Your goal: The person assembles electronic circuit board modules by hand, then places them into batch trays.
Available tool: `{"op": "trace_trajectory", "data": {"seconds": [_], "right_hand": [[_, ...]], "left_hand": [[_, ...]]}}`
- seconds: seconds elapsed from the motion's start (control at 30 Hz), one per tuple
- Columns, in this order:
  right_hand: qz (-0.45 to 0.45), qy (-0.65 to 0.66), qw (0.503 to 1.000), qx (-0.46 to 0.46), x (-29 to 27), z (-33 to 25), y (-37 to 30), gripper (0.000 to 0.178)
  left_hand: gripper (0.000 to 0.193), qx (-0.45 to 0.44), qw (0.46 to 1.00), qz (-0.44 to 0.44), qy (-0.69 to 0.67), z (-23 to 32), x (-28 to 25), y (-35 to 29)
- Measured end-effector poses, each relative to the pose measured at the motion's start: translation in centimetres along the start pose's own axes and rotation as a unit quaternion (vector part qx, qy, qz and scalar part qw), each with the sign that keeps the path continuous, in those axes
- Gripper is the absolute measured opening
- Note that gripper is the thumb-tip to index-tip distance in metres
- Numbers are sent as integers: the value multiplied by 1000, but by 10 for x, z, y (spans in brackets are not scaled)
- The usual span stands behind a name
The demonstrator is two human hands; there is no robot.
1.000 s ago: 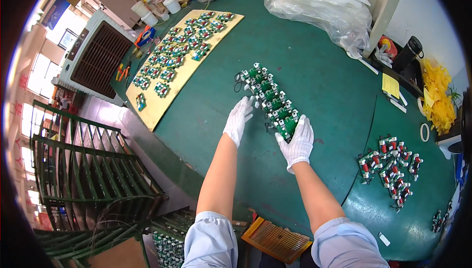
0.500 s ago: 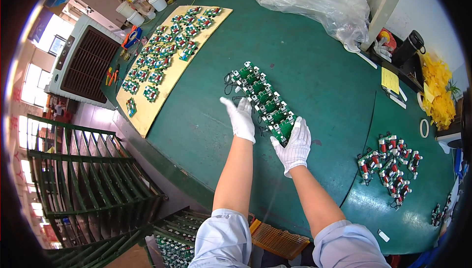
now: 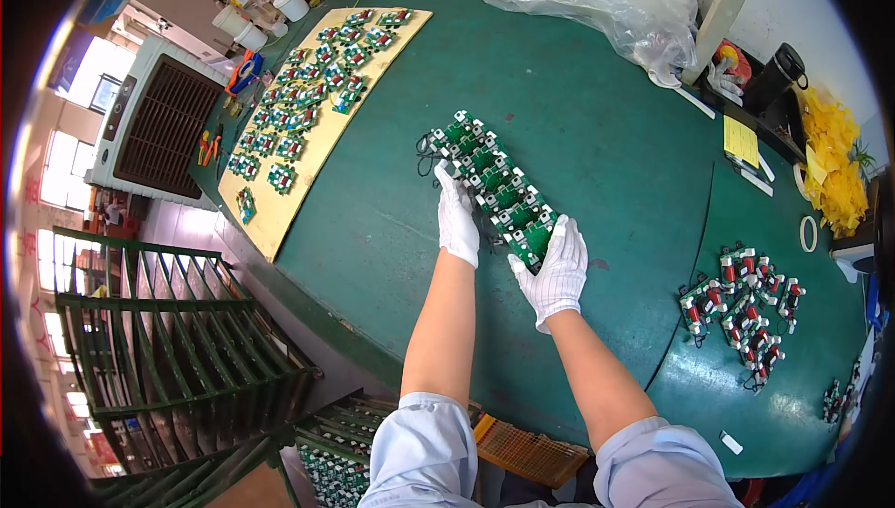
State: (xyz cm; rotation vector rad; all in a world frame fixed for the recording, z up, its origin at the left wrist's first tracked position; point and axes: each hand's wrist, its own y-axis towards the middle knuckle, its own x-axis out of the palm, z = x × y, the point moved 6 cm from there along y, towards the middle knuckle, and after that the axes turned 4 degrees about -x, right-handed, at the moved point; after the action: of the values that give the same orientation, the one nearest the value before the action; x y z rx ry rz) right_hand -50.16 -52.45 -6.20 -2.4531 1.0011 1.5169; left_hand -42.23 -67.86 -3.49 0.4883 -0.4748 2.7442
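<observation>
Board row (image 3: 503, 193) over green table (image 3: 615, 135), slanted between hands; resting or lifted, can't tell
Right hand (image 3: 557, 270) grasps near end, thumb and fingers around corner
Left hand (image 3: 457, 217) along left edge, fingers extended, can't tell if gripping
Risk: uneven push from hands could skew or split row; black leads (image 3: 425, 147) by left fingertips could snag; hard squeeze could flex row
</observation>
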Motion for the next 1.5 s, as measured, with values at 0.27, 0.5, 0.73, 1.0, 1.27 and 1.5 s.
{"op": "trace_trajectory", "data": {"seconds": [0.27,0.5,0.73,1.0,1.27,1.5], "right_hand": [[5,3,1000,-1,1,-5,0,94],[6,16,1000,12,-1,-2,-1,96],[25,22,999,6,-3,-2,0,97],[47,48,998,15,-5,-1,0,91],[56,59,997,21,-9,-4,0,91],[90,87,991,52,-9,-1,-3,90]], "left_hand": [[73,-1,998,69,-8,-9,-9,6],[74,-25,993,87,80,-18,-3,4],[74,-88,992,35,80,-12,9,-1],[70,8,996,38,80,5,30,-23],[73,-32,997,11,66,-19,7,-3],[32,-3,991,-30,-128,-31,7,-4]]}}
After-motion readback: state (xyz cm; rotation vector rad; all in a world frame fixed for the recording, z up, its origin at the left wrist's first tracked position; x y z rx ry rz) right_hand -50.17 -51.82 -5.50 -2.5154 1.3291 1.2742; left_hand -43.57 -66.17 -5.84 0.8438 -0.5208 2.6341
